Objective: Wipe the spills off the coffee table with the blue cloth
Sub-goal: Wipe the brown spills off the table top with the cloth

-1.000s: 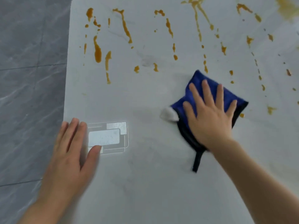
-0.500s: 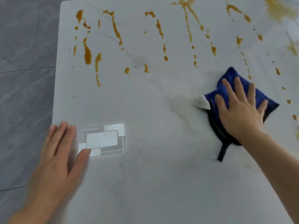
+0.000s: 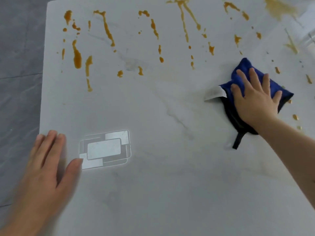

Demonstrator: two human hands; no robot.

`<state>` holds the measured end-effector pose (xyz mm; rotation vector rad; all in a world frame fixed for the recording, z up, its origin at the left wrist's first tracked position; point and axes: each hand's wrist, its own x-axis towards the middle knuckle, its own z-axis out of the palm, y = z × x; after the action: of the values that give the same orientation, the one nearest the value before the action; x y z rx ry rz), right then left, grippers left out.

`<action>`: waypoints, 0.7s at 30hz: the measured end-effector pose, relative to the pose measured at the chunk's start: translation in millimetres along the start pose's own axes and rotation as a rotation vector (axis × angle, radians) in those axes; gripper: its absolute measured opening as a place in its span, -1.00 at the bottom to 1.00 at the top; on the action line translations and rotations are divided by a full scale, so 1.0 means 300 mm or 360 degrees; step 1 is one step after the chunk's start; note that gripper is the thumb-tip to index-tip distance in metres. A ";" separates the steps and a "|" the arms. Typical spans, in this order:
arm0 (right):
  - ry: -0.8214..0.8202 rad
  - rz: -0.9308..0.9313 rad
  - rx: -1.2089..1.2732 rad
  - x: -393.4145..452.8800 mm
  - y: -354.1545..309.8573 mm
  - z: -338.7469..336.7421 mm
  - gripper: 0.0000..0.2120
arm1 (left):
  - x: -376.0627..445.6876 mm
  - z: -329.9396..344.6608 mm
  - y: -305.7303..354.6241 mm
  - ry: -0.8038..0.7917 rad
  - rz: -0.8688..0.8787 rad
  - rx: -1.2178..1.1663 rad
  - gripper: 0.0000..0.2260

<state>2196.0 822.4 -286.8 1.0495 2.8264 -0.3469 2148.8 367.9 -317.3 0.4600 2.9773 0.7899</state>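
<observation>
blue cloth (image 3: pixel 242 79), our landmark, lies crumpled on the pale marbled coffee table (image 3: pixel 162 193), toward its right side. we press our right hand (image 3: pixel 255 97) flat on top of the cloth, fingers straight and slightly spread, palm covering most of the fabric; nothing is pinched or gripped. a white tag (image 3: pixel 215 93) sticks out from the cloth's left edge, and a black underside with a short black loop (image 3: pixel 237 140) shows on the near side of the cloth, beside our wrist.

orange-brown spills (image 3: pixel 77 57) run in streaks and drops across the table beyond the cloth and far to its left, and a few small drops (image 3: pixel 295 116) sit just to the right of the cloth. a faint yellowish smear (image 3: pixel 279 7) shows far beyond the cloth, near the table's top right corner. the stretch of table directly left of the cloth looks dull and lightly smudged.

well to the left of the cloth and nearer to us, our left hand (image 3: pixel 46 167) rests flat at the table's left edge, fingers straight and held together, thumb out to the side; it holds nothing, and it looks blurred. a bright rectangular reflection (image 3: pixel 105 148) lies on the tabletop between that hand and the cloth, its near left corner at the thumb tip. grey floor tiles (image 3: pixel 18 82) show past the table's left edge, farthest from the cloth.
</observation>
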 end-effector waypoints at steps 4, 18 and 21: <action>-0.0046 0.0008 -0.0066 -0.185 0.009 0.039 -0.43 | -0.005 0.013 -0.027 -0.0004 -0.0019 0.0001 -0.34; 0.0080 0.0125 -0.0020 -0.033 0.245 -0.020 -0.47 | 0.001 0.011 -0.048 -0.0058 0.0015 0.0149 -0.36; 0.0063 0.0217 0.0034 -0.169 0.301 -0.001 -0.38 | 0.002 0.009 -0.028 -0.0037 0.0008 0.0046 -0.36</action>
<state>2293.5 856.9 -293.4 1.2591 2.7713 -0.3471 2146.3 362.3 -323.7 0.4749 2.9710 0.7376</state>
